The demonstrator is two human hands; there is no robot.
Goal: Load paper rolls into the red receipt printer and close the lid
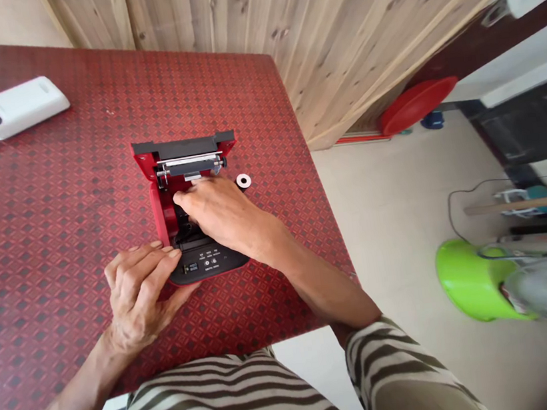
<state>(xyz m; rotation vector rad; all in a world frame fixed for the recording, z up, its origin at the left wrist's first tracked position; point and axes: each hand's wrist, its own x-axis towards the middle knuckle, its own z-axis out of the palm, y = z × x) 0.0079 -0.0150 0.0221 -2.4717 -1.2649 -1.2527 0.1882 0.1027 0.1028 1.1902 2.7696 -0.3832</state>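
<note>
A small red and black receipt printer (213, 264) sits on the patterned red table, its lid (185, 148) tipped up at the far side with a roller showing. My left hand (138, 290) grips its near left corner, fingers on the top edge and thumb along the front. Over the open compartment, my right hand (224, 215) reaches in with bent fingers. Its fingertips are partly hidden, and whatever they hold inside does not show. Just right of the printer, partly behind my right hand, lies a small white roll with a dark core (243, 181).
A white device with a dark end and a cable (31, 106) lies at the table's (75, 191) far left. Wooden planks (208, 12) rise behind the table. On the floor to the right are a green bucket (458, 281) and a red basin (416, 105).
</note>
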